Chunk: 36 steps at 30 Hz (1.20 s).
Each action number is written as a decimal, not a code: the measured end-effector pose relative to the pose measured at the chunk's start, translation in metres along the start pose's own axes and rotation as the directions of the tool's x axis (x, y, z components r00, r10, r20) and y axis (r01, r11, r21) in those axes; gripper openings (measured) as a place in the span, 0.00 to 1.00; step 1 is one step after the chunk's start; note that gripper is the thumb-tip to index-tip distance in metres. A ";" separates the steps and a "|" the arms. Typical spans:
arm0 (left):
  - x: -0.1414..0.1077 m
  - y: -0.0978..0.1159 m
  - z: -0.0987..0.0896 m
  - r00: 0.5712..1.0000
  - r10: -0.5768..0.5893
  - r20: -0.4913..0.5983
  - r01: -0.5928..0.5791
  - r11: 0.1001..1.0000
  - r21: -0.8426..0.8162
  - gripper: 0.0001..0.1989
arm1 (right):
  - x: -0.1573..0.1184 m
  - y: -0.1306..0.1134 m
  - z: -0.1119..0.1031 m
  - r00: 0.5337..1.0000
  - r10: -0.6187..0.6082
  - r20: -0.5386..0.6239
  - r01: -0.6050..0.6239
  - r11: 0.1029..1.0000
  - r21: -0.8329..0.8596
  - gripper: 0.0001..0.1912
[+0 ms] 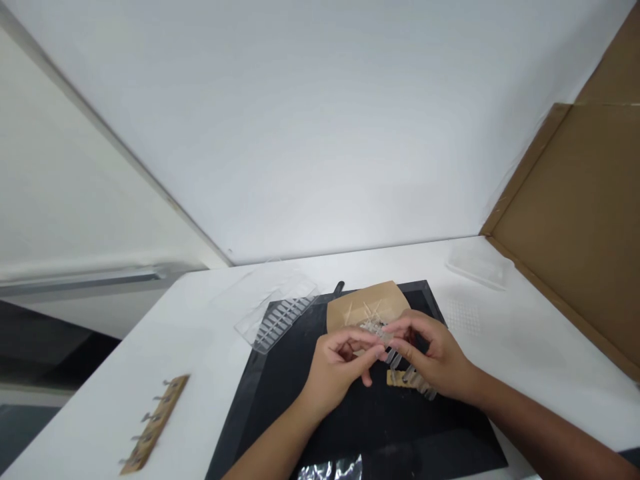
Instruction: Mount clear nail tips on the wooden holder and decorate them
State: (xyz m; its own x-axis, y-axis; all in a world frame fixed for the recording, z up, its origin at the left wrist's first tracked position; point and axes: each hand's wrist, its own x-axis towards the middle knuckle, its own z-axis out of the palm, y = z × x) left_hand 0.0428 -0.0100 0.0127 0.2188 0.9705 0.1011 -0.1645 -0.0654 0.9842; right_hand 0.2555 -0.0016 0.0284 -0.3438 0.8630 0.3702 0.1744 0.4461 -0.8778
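Note:
My left hand [340,367] and my right hand [435,353] meet over a black mat [300,400]. Fingertips of both are pinched together around something small and clear, too small to name. Just beneath and beside my right hand are several clear plastic pieces [395,360], partly covered by its fingers. A small wooden strip [397,379] lies under them on the mat. Behind my hands a brown paper sheet [390,297] bears thin pale sticks [370,311] and more small clear pieces.
Clear trays with many slots [283,323] overlap the mat's back left corner. A wooden strip with metal pegs [159,423] lies at left. A clear lid [477,267] sits back right, near cardboard [575,233]. Shiny plastic packets [333,470] are at the front edge.

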 end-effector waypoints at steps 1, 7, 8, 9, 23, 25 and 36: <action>0.001 -0.001 0.000 0.999 -0.033 -0.006 0.033 0.999 -0.018 0.13 | 0.000 -0.001 0.000 1.000 -0.003 -0.007 0.003 1.000 -0.004 0.08; 0.002 0.004 0.000 0.992 -0.120 0.031 0.120 0.993 0.005 0.18 | -0.001 -0.006 0.001 1.000 -0.009 -0.013 0.009 1.000 -0.013 0.09; 0.002 0.006 0.000 0.990 -0.131 0.048 0.130 0.991 0.027 0.19 | -0.001 -0.006 0.001 1.000 -0.018 -0.015 0.017 1.000 -0.014 0.09; 0.001 0.008 0.000 0.987 -0.145 0.066 0.142 0.989 0.048 0.20 | -0.001 -0.006 0.002 0.999 -0.028 -0.017 0.028 0.999 -0.020 0.08; -0.001 0.019 -0.001 0.984 -0.153 0.095 0.143 0.984 0.105 0.22 | -0.002 -0.006 -0.001 0.995 -0.101 0.006 0.101 0.983 -0.156 0.08; 0.000 0.018 0.000 0.984 -0.158 0.080 0.149 0.982 0.112 0.23 | -0.001 -0.007 -0.001 0.996 -0.094 0.006 0.094 0.985 -0.147 0.08; 0.002 0.017 -0.003 0.985 -0.168 0.048 0.164 0.982 0.089 0.23 | -0.001 -0.002 -0.001 0.999 -0.051 -0.008 0.050 0.993 -0.105 0.09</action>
State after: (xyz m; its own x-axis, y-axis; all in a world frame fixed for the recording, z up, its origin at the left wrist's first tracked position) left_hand 0.0372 -0.0089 0.0293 0.2888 0.9555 -0.0593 -0.0401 0.0739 0.9965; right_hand 0.2557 -0.0031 0.0305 -0.3452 0.8408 0.4169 0.2525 0.5111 -0.8216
